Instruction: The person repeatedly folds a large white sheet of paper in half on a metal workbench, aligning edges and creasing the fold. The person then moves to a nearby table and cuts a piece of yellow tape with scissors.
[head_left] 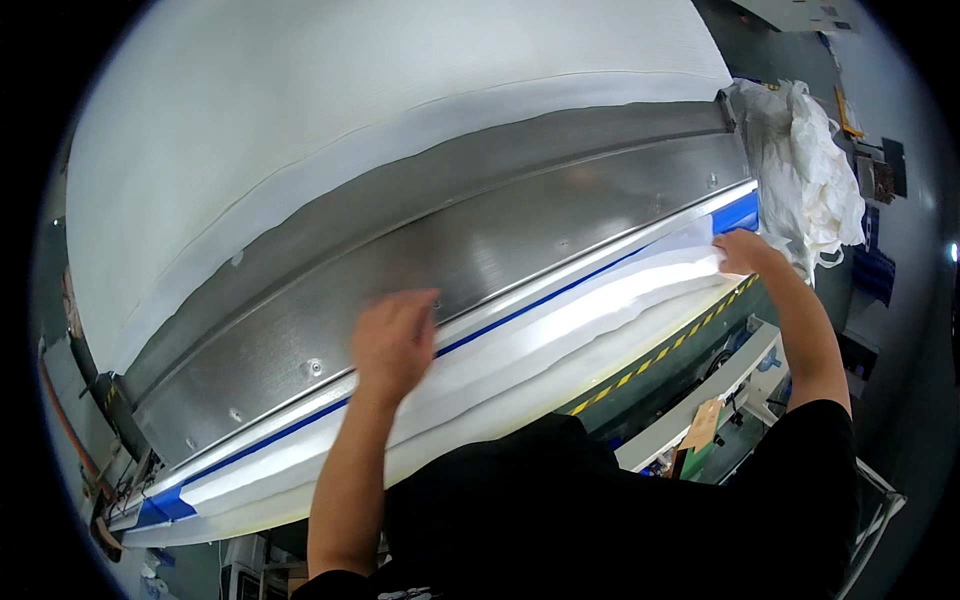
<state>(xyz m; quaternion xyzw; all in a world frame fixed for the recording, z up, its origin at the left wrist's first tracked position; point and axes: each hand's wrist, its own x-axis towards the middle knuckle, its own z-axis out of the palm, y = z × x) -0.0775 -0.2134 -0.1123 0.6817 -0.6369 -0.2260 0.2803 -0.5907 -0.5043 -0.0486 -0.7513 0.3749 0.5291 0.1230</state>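
Observation:
A long strip of thin white fabric [600, 296] lies along the near edge of a machine, over a blue strip [735, 214] that shows at both ends. My right hand [745, 252] is at the fabric's right end, fingers closed on its edge beside the blue part. My left hand [393, 345] is raised over the near edge of the grey metal plate [520, 240], left of the middle. It is smeared by motion, and I cannot make out anything in it. Beyond the plate, a wide white sheet [400, 60] covers the far side.
A crumpled heap of white plastic [800, 170] hangs at the machine's right end. Yellow and black striped tape [665, 348] runs below the near edge. A light-coloured frame [700, 400] with a piece of cardboard [703, 424] stands at the lower right, close to my body.

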